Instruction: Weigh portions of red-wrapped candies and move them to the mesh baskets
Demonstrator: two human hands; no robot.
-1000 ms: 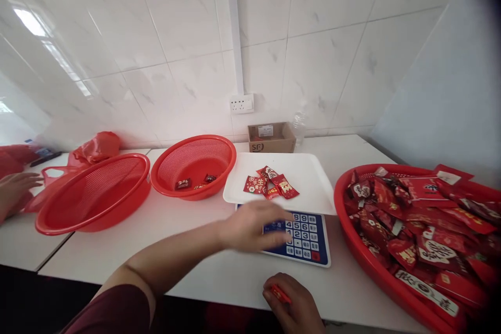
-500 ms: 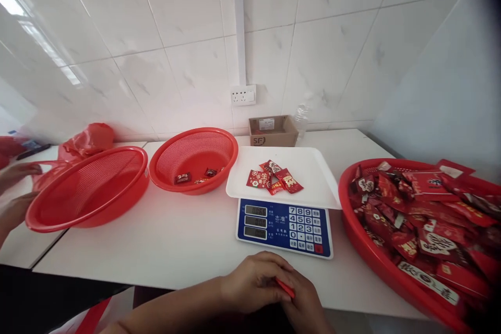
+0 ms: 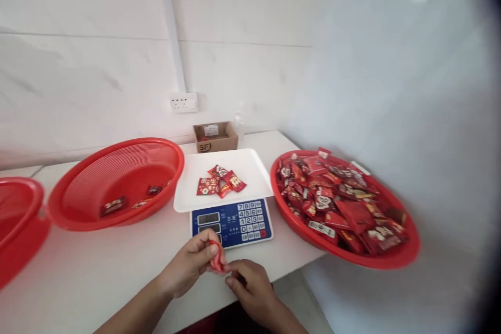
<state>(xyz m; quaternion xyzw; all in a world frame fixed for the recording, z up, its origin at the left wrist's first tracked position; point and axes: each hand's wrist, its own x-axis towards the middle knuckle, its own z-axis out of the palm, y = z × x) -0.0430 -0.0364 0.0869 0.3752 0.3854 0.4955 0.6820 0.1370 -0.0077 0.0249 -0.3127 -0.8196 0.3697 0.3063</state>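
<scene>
Crumpled between my hands is a small red-and-clear plastic bag (image 3: 216,260). My left hand (image 3: 191,261) pinches it from above, thumb against fingers. At its lower right edge are the curled fingertips of my right hand (image 3: 252,288), which seem to hold that edge. Just behind the hands stands a blue-and-white digital scale (image 3: 256,219), its display partly covered by my left hand. Several red snack packets (image 3: 225,182) lie in a loose cluster on the scale's white tray (image 3: 191,169).
To the right, a big red basket (image 3: 287,214) is heaped with red packets. Left of the scale, a red mesh basket (image 3: 113,162) holds a few packets; another red basket (image 3: 23,188) is cut off at the left edge. A cardboard box (image 3: 219,144) and a clear bottle (image 3: 240,122) stand behind.
My view has swung right. My hands have parted from a clasp, and the left now holds up the bag. The other person's hands at the left have gone out of view.
</scene>
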